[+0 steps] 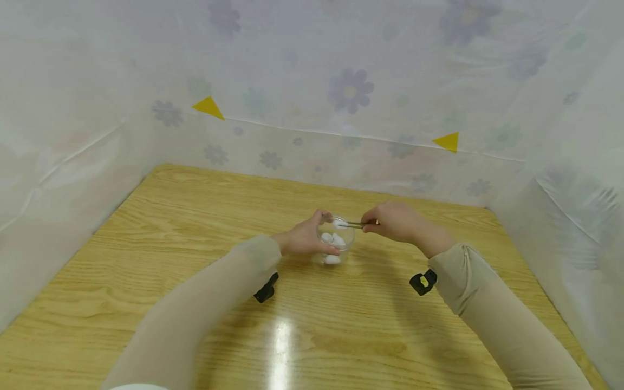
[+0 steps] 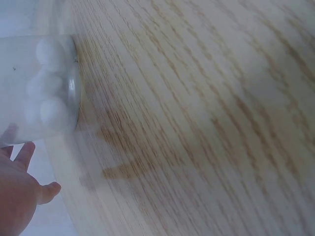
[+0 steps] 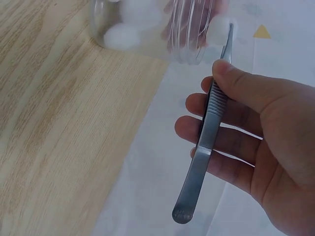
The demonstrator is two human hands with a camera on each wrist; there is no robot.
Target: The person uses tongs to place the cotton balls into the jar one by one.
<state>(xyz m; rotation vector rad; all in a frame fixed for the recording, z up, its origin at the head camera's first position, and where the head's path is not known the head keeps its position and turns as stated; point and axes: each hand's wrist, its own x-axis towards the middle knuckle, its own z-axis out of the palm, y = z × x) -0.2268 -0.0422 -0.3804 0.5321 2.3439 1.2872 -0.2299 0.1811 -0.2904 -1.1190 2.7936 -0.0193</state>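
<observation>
A clear glass jar [image 2: 19,88] stands on the wooden table with several white cotton balls [image 2: 51,113] inside. Around its upper part curve the thumb and fingers of my left hand [image 1: 306,237], gripping it from the left. My right hand [image 1: 397,222] pinches metal tweezers [image 3: 211,113] between thumb and fingers. Between the tweezer tips is one cotton ball [image 3: 220,30], right at the jar's open mouth. In the left wrist view only part of the left hand shows, at the lower left.
The wood-grain table [image 1: 195,227] meets a flower-patterned sheet [image 1: 292,65] at the back and sides. Two yellow triangles [image 1: 208,107] mark the back sheet. Black wrist cameras [image 1: 423,282] hang under both sleeves.
</observation>
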